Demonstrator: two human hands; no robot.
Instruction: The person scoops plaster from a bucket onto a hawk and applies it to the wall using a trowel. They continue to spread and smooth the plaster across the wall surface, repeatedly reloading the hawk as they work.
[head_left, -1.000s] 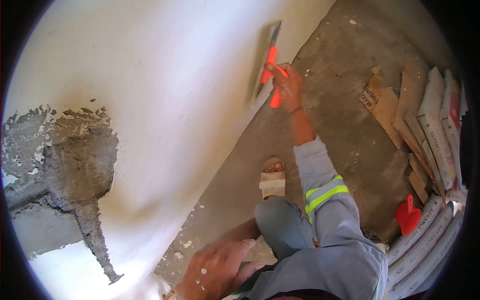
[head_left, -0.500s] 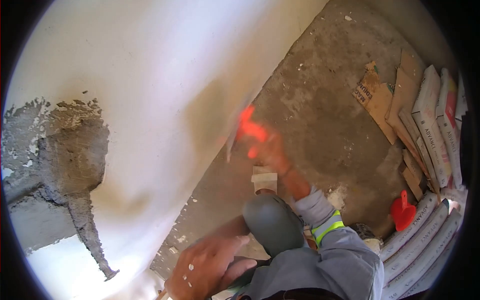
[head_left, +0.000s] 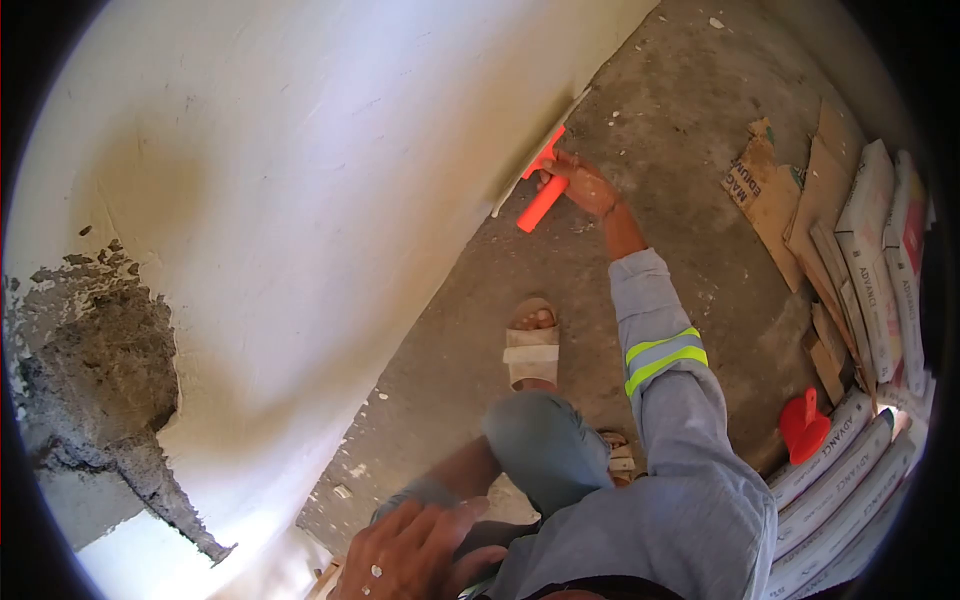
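My right hand point(head_left: 585, 184) is closed round a red-orange handled scraper point(head_left: 543, 204), whose long pale blade lies against the base of the white wall point(head_left: 330, 150). The arm is stretched forward over the floor. Near the bottom of the view, my left hand point(head_left: 415, 550) holds nothing that shows, with its fingers apart and slightly bent, close to my knee. White specks of material stick to its back.
Concrete floor point(head_left: 660, 200) runs along the wall. At the left, the wall has a rough grey patch point(head_left: 110, 360). Cardboard point(head_left: 765, 195), stacked bags point(head_left: 870, 260) and a red scoop-like object point(head_left: 804, 426) are on the right. My sandalled foot point(head_left: 532, 345) stands centrally.
My right hand has moved forward and up along the wall base with the scraper. My left hand has shifted slightly down and right.
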